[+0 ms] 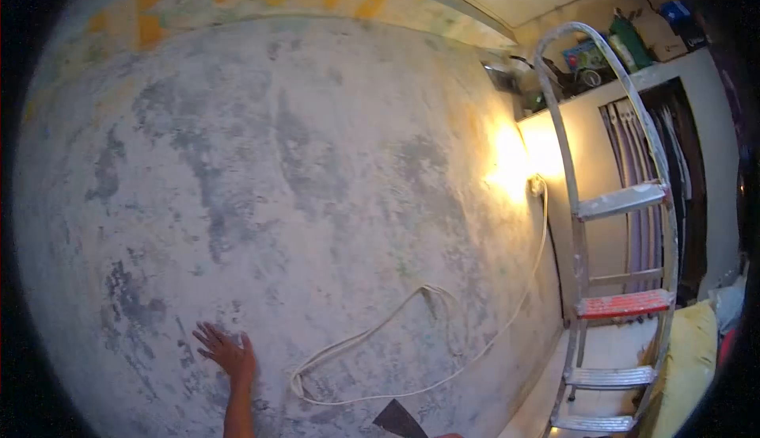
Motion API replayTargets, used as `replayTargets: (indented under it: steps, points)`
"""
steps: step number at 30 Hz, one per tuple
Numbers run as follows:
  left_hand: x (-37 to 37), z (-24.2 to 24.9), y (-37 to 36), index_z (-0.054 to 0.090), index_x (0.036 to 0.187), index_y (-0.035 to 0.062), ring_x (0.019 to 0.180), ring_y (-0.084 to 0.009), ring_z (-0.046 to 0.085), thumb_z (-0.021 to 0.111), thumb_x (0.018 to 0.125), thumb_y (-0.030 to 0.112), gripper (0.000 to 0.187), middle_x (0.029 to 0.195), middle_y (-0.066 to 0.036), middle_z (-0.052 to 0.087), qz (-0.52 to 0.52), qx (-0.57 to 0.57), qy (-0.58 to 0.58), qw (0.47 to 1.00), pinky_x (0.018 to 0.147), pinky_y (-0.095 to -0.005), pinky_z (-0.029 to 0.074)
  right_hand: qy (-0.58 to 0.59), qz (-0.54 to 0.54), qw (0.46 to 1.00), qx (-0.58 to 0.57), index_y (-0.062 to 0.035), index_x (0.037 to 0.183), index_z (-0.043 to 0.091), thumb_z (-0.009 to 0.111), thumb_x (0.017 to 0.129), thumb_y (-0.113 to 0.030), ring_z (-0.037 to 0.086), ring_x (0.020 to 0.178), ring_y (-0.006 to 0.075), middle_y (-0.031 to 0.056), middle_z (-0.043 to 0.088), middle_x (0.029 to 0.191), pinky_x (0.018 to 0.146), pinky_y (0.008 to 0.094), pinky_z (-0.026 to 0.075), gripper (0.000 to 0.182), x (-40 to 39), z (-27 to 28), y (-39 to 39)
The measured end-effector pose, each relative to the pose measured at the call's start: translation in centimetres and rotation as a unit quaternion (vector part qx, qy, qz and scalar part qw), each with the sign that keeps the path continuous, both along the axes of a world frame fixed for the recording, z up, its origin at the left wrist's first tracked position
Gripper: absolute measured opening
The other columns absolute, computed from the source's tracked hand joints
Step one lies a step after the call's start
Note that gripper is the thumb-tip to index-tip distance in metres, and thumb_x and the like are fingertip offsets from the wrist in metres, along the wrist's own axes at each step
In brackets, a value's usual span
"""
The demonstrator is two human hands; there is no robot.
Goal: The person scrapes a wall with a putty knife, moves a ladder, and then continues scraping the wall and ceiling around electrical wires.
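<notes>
My left hand (226, 352) lies against the patchy grey-white wall (340, 224), palm toward it and fingers spread, holding nothing. At the bottom edge, only a sliver of my right hand (451, 436) shows. Just left of it, a dark flat blade (398, 419), like that of a scraper, sticks up in front of the wall. Its handle and most of the right-hand fingers are out of frame. Between the two hands, a pale cable (348, 345) hangs in a loose loop across the wall.
A metal stepladder (621, 200) with a red step stands at the right. Behind it is a cabinet (697, 81) with hanging clothes inside and boxes on top. A lit lamp (536, 184) glows in the corner. Yellow cloth (687, 359) lies beside the ladder.
</notes>
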State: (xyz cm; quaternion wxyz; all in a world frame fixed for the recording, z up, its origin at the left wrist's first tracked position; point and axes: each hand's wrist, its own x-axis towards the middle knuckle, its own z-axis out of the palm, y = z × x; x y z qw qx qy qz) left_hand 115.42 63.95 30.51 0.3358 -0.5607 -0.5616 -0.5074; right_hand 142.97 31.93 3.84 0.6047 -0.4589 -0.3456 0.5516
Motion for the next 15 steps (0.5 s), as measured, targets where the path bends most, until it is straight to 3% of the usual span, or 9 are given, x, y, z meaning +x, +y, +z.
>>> replayTargets:
  steps: [2,5,7,8,10,11,12,14,15]
  points:
    - [2.2,1.0,1.2,0.007,0.147,-0.0019,0.142,-0.0420,-0.001,0.051,0.088,0.041,0.086,0.155,-0.019,0.004,-0.010,0.103,0.059,0.993,0.106,-0.0665,0.007,-0.316,-0.075,0.908,0.263,-0.0076,0.086,0.066,0.050,0.096,-0.034,0.042,0.041,0.0090,-0.0016,0.047,0.052,0.040,0.0255,0.035,0.032,2.4,-1.3,0.8]
    - [6.0,3.5,-0.2,0.009,0.147,-0.0021,0.142,-0.0413,0.000,0.051,0.088,0.041,0.085,0.155,-0.019,0.005,-0.002,0.059,0.081,0.995,0.106,-0.0659,0.007,-0.187,-0.092,0.956,0.208,-0.0071,0.088,0.066,0.053,0.094,-0.038,0.045,0.042,0.0090,-0.0005,0.050,0.054,0.037,0.0263,0.036,0.034,4.1,-1.2,0.5]
    - [8.2,4.0,1.2,0.011,0.147,-0.0006,0.142,-0.0414,0.000,0.051,0.088,0.040,0.083,0.155,-0.018,0.006,-0.024,0.102,0.112,0.988,0.107,-0.0654,0.007,-0.054,-0.023,0.998,0.033,-0.0087,0.104,0.064,0.054,0.094,-0.039,0.049,0.055,0.0103,-0.0025,0.054,0.066,0.048,0.0272,0.039,0.033,7.1,-2.2,1.5]
    - [9.4,4.3,1.4,0.012,0.147,0.0005,0.142,-0.0407,0.001,0.051,0.088,0.040,0.081,0.155,-0.017,0.006,-0.043,0.118,0.129,0.984,0.107,-0.0652,0.007,-0.021,-0.068,0.992,0.105,-0.0085,0.100,0.067,0.054,0.094,-0.041,0.045,0.053,0.0060,-0.0034,0.050,0.064,0.047,0.0242,0.037,0.036,7.8,-3.6,1.9]
    - [12.0,4.7,1.5,0.014,0.148,0.0028,0.142,-0.0393,0.003,0.049,0.089,0.041,0.078,0.155,-0.016,0.008,-0.064,0.128,0.153,0.978,0.107,-0.0646,0.008,-0.030,-0.109,0.991,0.074,-0.0051,0.108,0.064,0.052,0.095,-0.040,0.045,0.052,0.0075,-0.0016,0.052,0.066,0.046,0.0244,0.038,0.039,9.9,-1.9,1.7]
    - [13.1,4.8,1.3,0.015,0.148,0.0038,0.143,-0.0385,0.004,0.048,0.090,0.041,0.076,0.155,-0.016,0.009,-0.066,0.124,0.161,0.977,0.108,-0.0642,0.008,-0.038,-0.135,0.986,0.087,-0.0046,0.100,0.063,0.051,0.096,-0.039,0.045,0.052,0.0080,-0.0012,0.050,0.066,0.047,0.0243,0.039,0.037,10.7,-0.8,1.3]
    - [13.9,4.6,1.6,0.015,0.148,0.0038,0.143,-0.0385,0.004,0.048,0.090,0.041,0.076,0.155,-0.016,0.009,-0.071,0.106,0.177,0.976,0.108,-0.0642,0.008,-0.071,-0.205,0.973,0.079,-0.0098,0.077,0.055,0.048,0.097,-0.042,0.039,0.053,0.0060,-0.0051,0.043,0.062,0.046,0.0234,0.034,0.038,10.9,1.1,0.8]
    - [15.8,4.5,2.6,0.015,0.148,0.0054,0.143,-0.0346,0.006,0.045,0.093,0.042,0.073,0.155,-0.015,0.011,-0.068,0.164,0.183,0.967,0.110,-0.0607,0.006,-0.081,-0.213,0.971,0.078,-0.0067,0.100,0.061,0.048,0.096,-0.043,0.041,0.054,0.0057,-0.0044,0.046,0.066,0.048,0.0236,0.037,0.039,13.4,0.9,0.6]
    - [16.6,4.2,2.7,0.015,0.148,0.0054,0.143,-0.0346,0.006,0.045,0.093,0.042,0.073,0.155,-0.015,0.011,-0.076,0.154,0.193,0.966,0.110,-0.0607,0.006,-0.072,-0.217,0.971,0.065,-0.0067,0.100,0.061,0.048,0.096,-0.043,0.041,0.054,0.0057,-0.0044,0.046,0.066,0.048,0.0236,0.037,0.039,14.2,0.6,0.5]
